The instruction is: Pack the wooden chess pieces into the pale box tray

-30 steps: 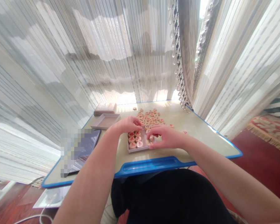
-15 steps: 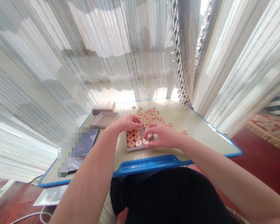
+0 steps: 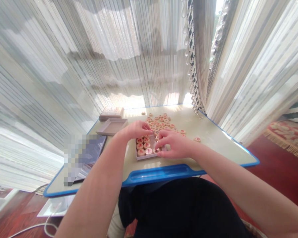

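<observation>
A shallow grey box (image 3: 146, 157) lies near the front of the table, with round wooden Chinese chess pieces (image 3: 146, 145) in it. Red characters mark the pieces in its left columns. My right hand (image 3: 175, 144) reaches over the right side of the box, thumb and fingers bent around a chess piece there that is largely covered. At the far left part of the box is my left hand (image 3: 136, 129), its fingers curled in close to the rim; what they hold, if anything, is hidden. Behind both hands, many loose chess pieces (image 3: 162, 125) spread across the tabletop.
An empty grey tray-like lid (image 3: 113, 126) lies at the left, in front of a closed box (image 3: 111, 112). Nearer me is a dark tablet (image 3: 94, 150), partly blurred out. The table (image 3: 221, 148) has a blue edge and a blue front trough (image 3: 161, 172). String curtains hang behind.
The fingers of my right hand have drawn closer together over the right side of the box. My left hand stays at the far rim. The whole view has shifted slightly.
</observation>
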The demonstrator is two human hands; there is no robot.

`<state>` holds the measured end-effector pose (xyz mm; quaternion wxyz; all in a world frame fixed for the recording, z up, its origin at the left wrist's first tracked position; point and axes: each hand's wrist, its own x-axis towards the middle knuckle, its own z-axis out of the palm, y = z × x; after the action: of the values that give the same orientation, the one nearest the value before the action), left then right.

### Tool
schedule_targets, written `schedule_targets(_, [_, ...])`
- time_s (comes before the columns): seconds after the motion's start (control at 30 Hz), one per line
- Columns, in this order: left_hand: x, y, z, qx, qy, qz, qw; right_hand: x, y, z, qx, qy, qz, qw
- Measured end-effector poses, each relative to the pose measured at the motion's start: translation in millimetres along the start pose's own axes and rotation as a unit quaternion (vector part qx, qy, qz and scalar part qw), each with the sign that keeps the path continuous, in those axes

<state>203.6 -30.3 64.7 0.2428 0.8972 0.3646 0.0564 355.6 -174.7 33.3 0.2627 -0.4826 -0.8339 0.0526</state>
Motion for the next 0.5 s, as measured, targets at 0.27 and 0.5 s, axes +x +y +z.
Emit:
schedule_targets(0.27, [-1.0,2.0,-2.8,0.019,-0.011,0.003,1.000,-1.6,-1.3,-1.5,-0.026,-0.015,-0.028,0.999])
schedule_targets(0.5, [-3.4,2.6,-3.2,0.006,-0.011,-0.004,1.000,-4.1,0.8,-6.4,-0.040,0.011,-0.038,0.998])
